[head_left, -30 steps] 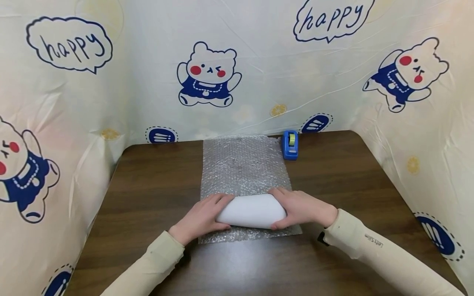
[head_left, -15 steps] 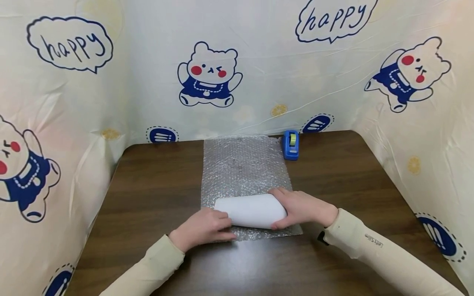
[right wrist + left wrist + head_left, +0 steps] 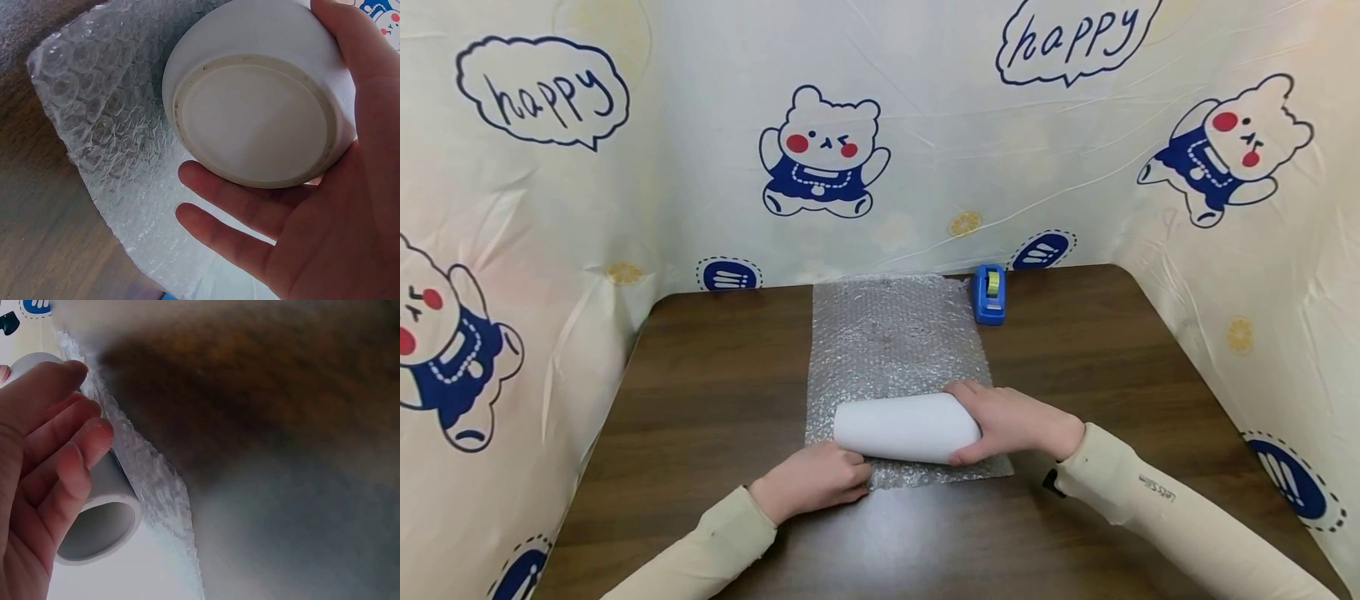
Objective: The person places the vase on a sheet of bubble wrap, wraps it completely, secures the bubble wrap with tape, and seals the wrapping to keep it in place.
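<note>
A white ceramic vase (image 3: 902, 427) lies on its side across a sheet of bubble wrap (image 3: 895, 333), near the sheet's front edge. Its hollow mouth (image 3: 103, 531) points left; the ringed base (image 3: 253, 122) faces right. My right hand (image 3: 1018, 421) grips the base end, thumb on one side and fingers on the other. The left hand (image 3: 816, 479) is at the front left edge of the bubble wrap, just in front of the vase's mouth end. Its fingers are curled and seem to pinch the edge, though the contact is partly hidden.
A blue tape dispenser (image 3: 989, 296) with yellowish tape stands beside the sheet's far right corner. The brown wooden table (image 3: 715, 375) is enclosed at the back and sides by a patterned cloth (image 3: 925, 150).
My left hand has let go of the vase's mouth end and moved down to the wrap's front edge, its fingers curling. The right hand and the vase stay almost where they were.
</note>
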{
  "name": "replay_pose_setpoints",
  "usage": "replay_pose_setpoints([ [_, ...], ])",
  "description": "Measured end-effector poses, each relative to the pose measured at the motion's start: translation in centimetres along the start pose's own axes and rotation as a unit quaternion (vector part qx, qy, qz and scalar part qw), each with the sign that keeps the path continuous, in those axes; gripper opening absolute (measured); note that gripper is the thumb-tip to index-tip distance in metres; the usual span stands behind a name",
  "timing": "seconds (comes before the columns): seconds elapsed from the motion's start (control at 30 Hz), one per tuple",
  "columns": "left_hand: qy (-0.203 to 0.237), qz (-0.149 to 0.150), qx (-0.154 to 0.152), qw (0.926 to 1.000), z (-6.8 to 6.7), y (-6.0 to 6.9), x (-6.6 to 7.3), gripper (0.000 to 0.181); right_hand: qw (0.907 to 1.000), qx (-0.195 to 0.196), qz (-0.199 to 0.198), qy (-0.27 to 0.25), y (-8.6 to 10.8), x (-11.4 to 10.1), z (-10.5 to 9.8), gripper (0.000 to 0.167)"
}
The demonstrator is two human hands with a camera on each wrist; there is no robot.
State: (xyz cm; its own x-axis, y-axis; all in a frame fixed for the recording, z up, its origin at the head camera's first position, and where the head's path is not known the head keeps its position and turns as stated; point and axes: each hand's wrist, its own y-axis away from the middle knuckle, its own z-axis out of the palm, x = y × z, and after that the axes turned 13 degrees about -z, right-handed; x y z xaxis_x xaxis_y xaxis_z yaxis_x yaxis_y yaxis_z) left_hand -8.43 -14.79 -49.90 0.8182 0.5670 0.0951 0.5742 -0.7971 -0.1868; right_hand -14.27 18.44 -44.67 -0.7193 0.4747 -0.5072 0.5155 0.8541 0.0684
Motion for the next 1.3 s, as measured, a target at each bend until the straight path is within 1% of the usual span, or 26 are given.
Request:
replay_pose_setpoints([
  [0.13, -0.01, 0.001, 0.02, 0.9998, 0.3, 0.0, 0.1, 0.028, 1.0, 0.001, 0.001, 0.0, 0.0, 0.0, 0.0, 0.087],
  [0.23, -0.025, 0.005, 0.033, 0.9991, 0.4, 0.0, 0.2, 0.026, 1.0, 0.0, -0.001, 0.005, 0.0, 0.1, 0.0, 0.088],
  [0.43, -0.044, 0.021, 0.054, 0.9974, -0.2, 0.1, 0.4, 0.025, 1.0, -0.001, -0.003, 0.001, 0.0, 0.1, -0.1, 0.088],
  [0.5, -0.047, 0.026, 0.068, 0.9963, -0.5, 0.1, 0.4, 0.026, 1.0, 0.0, -0.004, 0.0, 0.0, 0.1, -0.1, 0.088],
  [0.6, -0.052, 0.031, 0.096, 0.9935, -0.9, 0.0, 0.2, 0.027, 1.0, 0.002, -0.006, -0.001, 0.0, 0.1, -0.2, 0.088],
  [0.73, -0.063, 0.034, 0.131, 0.9888, -1.3, -0.2, -0.1, 0.021, 1.0, 0.001, -0.006, -0.001, 0.0, 0.1, -0.2, 0.088],
  [0.8, -0.076, 0.035, 0.143, 0.9862, -1.4, -0.4, -0.3, 0.017, 0.9999, 0.001, -0.011, 0.009, 0.0, 0.1, -0.2, 0.089],
  [0.9, -0.084, 0.033, 0.149, 0.9846, -1.3, -0.5, -0.4, 0.014, 0.9977, 0.01, -0.036, 0.057, -0.1, 0.0, -0.1, 0.092],
  [0.93, -0.083, 0.033, 0.15, 0.9846, -1.3, -0.6, -0.5, 0.014, 0.9957, 0.016, -0.05, 0.077, -0.2, -0.1, 0.0, 0.093],
  [1.0, -0.072, 0.03, 0.148, 0.9859, -1.2, -0.6, -0.6, 0.014, 0.9883, 0.03, -0.084, 0.123, -0.4, -0.4, 0.3, 0.095],
  [1.07, -0.062, 0.026, 0.146, 0.987, -1.2, -0.7, -0.7, 0.014, 0.978, 0.043, -0.111, 0.171, -0.6, -1.0, 0.7, 0.097],
  [1.13, -0.053, 0.023, 0.142, 0.9881, -1.1, -0.8, -0.9, 0.014, 0.9652, 0.053, -0.13, 0.221, -0.9, -1.7, 1.4, 0.099],
  [1.2, -0.048, 0.019, 0.14, 0.9888, -1.1, -0.8, -1.0, 0.013, 0.9523, 0.056, -0.133, 0.269, -1.1, -2.6, 2.1, 0.104],
  [1.3, -0.039, 0.009, 0.139, 0.9895, -1.3, -0.9, -1.1, 0.01, 0.933, 0.048, -0.12, 0.336, -1.4, -3.7, 3.3, 0.117],
])
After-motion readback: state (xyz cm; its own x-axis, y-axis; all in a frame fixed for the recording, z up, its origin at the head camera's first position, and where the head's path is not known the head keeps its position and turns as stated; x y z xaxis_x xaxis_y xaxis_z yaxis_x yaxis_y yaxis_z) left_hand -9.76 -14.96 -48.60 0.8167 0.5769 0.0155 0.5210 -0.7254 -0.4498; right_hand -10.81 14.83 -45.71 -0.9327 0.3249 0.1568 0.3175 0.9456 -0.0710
